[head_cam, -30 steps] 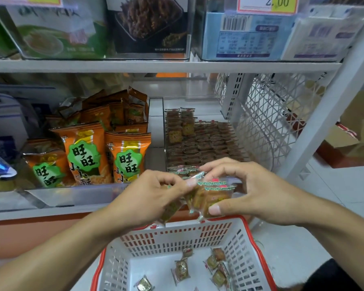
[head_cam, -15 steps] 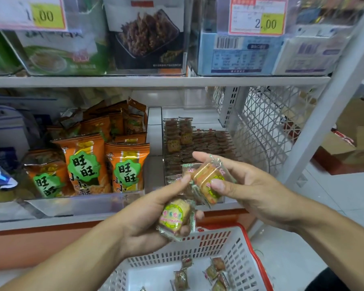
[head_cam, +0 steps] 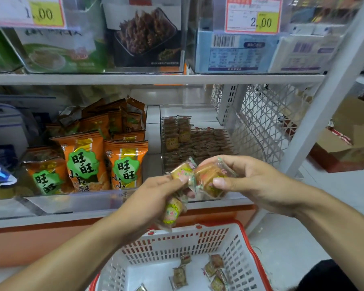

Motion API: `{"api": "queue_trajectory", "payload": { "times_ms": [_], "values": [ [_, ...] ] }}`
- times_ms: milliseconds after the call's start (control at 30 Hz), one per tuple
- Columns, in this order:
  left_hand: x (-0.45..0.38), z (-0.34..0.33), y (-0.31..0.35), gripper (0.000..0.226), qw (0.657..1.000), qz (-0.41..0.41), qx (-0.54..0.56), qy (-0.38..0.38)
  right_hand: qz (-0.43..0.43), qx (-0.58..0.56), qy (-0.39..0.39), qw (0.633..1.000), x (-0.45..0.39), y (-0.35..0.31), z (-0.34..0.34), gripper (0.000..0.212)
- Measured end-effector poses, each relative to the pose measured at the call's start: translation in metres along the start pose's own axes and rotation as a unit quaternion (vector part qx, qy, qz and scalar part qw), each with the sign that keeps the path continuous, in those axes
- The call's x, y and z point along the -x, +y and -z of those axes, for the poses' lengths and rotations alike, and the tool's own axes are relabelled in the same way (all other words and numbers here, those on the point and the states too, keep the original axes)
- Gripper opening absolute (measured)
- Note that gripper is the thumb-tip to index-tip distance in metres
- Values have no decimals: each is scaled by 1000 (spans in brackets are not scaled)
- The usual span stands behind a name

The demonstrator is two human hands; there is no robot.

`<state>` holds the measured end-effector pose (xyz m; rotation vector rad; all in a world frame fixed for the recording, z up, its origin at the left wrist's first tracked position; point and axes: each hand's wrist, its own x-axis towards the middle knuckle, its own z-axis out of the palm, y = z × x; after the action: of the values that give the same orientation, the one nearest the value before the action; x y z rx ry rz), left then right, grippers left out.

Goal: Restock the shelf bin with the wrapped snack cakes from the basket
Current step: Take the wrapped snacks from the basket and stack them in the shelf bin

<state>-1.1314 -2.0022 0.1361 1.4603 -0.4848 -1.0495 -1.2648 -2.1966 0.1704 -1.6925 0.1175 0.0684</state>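
My left hand (head_cam: pixel 156 194) pinches one wrapped snack cake (head_cam: pixel 182 171) at its fingertips and holds a second wrapped cake (head_cam: pixel 172 211) lower in the palm. Beside it, my right hand (head_cam: pixel 246 181) grips another wrapped cake (head_cam: pixel 210 178), and the two upper cakes touch. Both hands hover in front of the clear shelf bin (head_cam: pixel 198 114), which holds rows of wrapped brown cakes (head_cam: pixel 198 143). Below stands the white basket with a red rim (head_cam: pixel 235 244), with several small wrapped cakes (head_cam: pixel 216 269) lying on its floor.
Orange snack bags (head_cam: pixel 124 164) fill the bin to the left. Boxes and price tags (head_cam: pixel 253 15) sit on the shelf above. A white mesh side panel (head_cam: pixel 267 122) and slanted upright (head_cam: pixel 328 95) bound the shelf on the right. Cardboard boxes (head_cam: pixel 349 139) lie on the floor beyond.
Both hands rose from just above the basket to the bin front. My left hand now pinches a cake at its fingertips next to the right hand's cake.
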Motion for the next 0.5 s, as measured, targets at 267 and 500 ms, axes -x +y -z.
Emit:
{"api": "queue_trajectory", "payload": {
  "times_ms": [267,500],
  "values": [
    [3,-8,1,26,999,17,-5,-32,-36,-82,-4,996,-7,7,-11,54],
    [9,-15,2,64,992,59,86,-69,-12,-60,61,996,-14,13,-21,67]
  ]
}}
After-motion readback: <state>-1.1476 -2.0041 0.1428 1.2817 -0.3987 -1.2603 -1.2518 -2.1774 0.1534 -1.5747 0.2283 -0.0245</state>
